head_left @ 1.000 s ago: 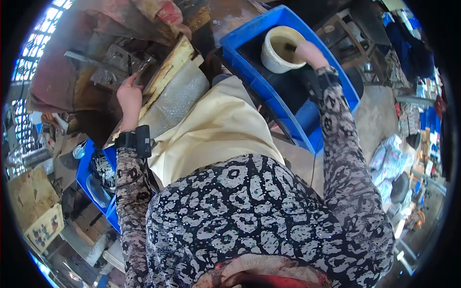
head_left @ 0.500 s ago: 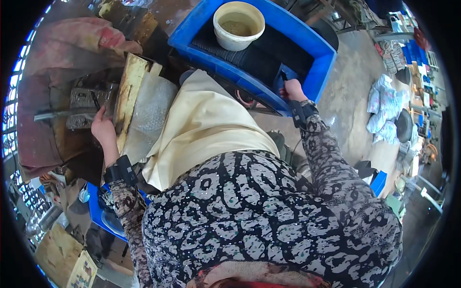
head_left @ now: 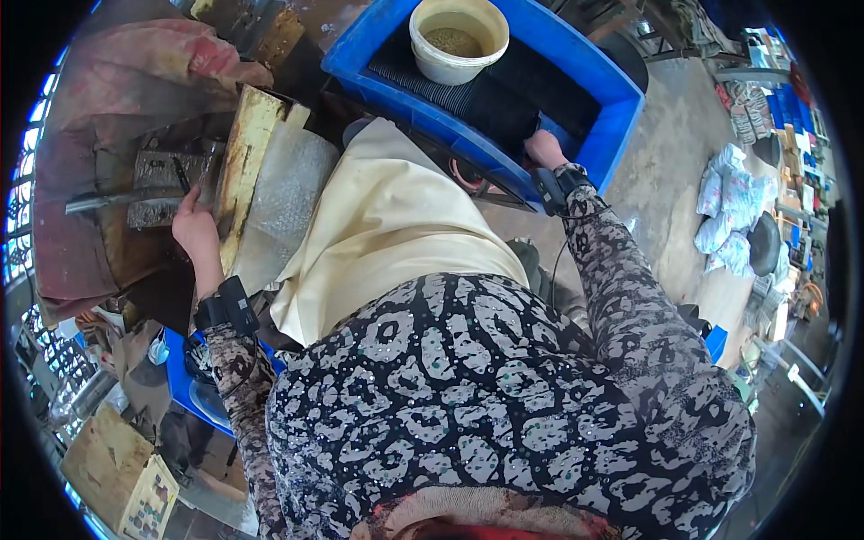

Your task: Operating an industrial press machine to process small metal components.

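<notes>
My left hand (head_left: 195, 236) is closed on a slim black stick-like piece (head_left: 182, 174), held over a greyish block (head_left: 155, 175) with a textured top. A grey metal bar (head_left: 112, 200) crosses beside that block. My right hand (head_left: 545, 149) reaches into a blue bin (head_left: 450, 139), its fingers curled down at the dark contents. Whatever they grip is hidden by the hand. Rows of thin black pieces (head_left: 504, 101) lie in the bin. A cream bucket (head_left: 459, 45) with greenish-brown matter inside sits on them.
A cream cloth (head_left: 396, 216) covers my lap. Left of it stands a worn yellowish board (head_left: 243, 171) with bubble wrap (head_left: 292, 189). Reddish cloth (head_left: 135, 72) hangs at the far left. White sacks (head_left: 733, 202) lie on the floor at right. Another blue bin (head_left: 193, 387) is at lower left.
My right hand has moved slightly left and away from me, over the black pieces; the dark piece at its fingertips is now hidden. My left hand stays nearly in place, still holding the black piece.
</notes>
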{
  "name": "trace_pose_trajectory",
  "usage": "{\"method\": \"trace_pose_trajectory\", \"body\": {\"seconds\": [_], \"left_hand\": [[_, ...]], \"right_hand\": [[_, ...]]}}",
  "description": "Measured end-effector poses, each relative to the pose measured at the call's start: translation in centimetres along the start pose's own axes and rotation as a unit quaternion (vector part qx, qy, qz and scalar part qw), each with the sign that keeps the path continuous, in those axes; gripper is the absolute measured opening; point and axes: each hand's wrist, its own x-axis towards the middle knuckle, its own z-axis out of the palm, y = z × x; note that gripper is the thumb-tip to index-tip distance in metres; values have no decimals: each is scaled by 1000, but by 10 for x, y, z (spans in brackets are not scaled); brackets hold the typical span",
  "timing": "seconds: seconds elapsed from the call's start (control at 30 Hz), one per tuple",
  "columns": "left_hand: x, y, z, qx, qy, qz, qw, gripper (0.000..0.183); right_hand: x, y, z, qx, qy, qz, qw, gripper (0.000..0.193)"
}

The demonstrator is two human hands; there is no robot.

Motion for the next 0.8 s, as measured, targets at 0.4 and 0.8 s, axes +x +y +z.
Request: {"method": "trace_pose_trajectory", "body": {"seconds": [0.4,0.8], "left_hand": [[5,-8,8,20,16,42,999,44],[-8,15,-7,-269,14,-39,962,39]], "right_hand": [[-1,0,-22,141,4,208,968,32],[-2,-174,-196,443,236,-78,861,27]]}}
